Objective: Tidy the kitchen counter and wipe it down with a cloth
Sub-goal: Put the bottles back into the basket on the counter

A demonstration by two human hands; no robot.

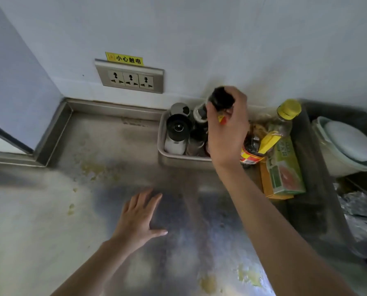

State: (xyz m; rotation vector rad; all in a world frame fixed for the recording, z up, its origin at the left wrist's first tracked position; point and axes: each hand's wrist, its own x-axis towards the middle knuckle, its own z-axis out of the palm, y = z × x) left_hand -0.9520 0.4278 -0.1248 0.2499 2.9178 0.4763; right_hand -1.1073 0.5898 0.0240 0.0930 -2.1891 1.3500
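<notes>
Our right hand point(227, 133) is curled round the neck of a black-capped sauce bottle point(221, 98) at 1 o'clock, at the grey condiment tray point(163, 155); we can't tell if it's lifted or standing. It's probably glass, heavyish and maybe greasy, so we'd grip below the cap and keep it upright. Our left hand point(140, 218) lies spread on the steel counter point(105, 137), holding nothing. Yellowish spills point(93, 169) at 9 o'clock are unwiped.

Counter point(114, 146) brushed steel, stained; tray point(184, 158) matt plastic; carton point(285, 167) glossy card.

Our left hand point(138, 216) and right hand point(227, 133) are both bare; behind each wrist we see a slim forearm point(88, 265), uncovered as far as the view shows.
</notes>
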